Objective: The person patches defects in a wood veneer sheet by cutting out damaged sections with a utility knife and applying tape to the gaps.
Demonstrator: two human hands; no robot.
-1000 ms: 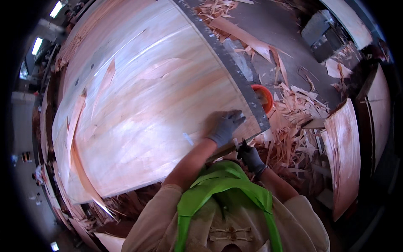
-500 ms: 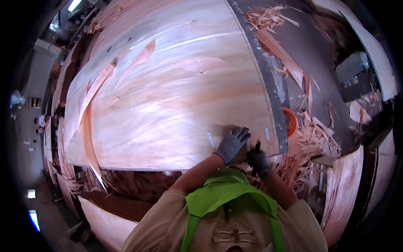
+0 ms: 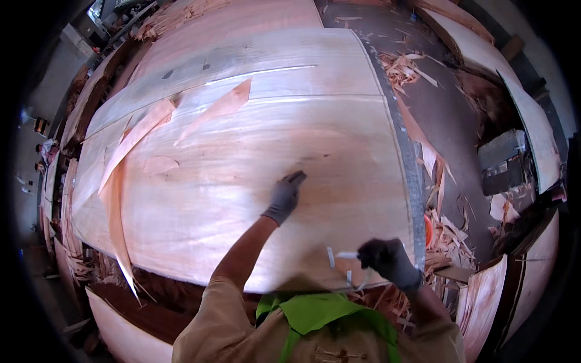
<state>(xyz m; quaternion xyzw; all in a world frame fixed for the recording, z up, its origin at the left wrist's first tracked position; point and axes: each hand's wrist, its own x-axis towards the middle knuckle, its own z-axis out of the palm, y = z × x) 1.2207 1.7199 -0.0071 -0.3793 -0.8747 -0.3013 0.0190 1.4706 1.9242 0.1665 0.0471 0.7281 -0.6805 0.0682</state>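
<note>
Head view shows a broad veneer sheet (image 3: pixel 236 224) spread across the middle of the frame, its near edge bowing along the lower part and its right edge running beside a dark grey border (image 3: pixel 417 212). It looks thin and light for its breadth, so it would probably sag and ripple if lifted at one corner. Across the grain it is likely fragile, apt to split; the face seems smooth enough for a glove to slide. Holding it by two well-separated places on the near edge, or pressing with a flat palm, seems kinder than pinching.

The surface is pale cream with tan and pinkish streaks sweeping from left to right, glossy where light falls at centre left. A small dark mark sits right of centre; a long loose strip (image 3: pixel 115 209) lies at the left, curling over the near edge, and a pointed sliver (image 3: pixel 224 107) lies above centre.

The gloved left hand (image 3: pixel 286 196) is extended and grasps nothing, over the middle of the sheet; whether it presses down I cannot tell. At lower right, the gloved right hand (image 3: pixel 390 263) is curled around a dark tool (image 3: pixel 367 252), its shape unclear, with a white strip (image 3: pixel 347 255) jutting leftward. Two short pale tabs (image 3: pixel 330 256) lie nearby.
</note>
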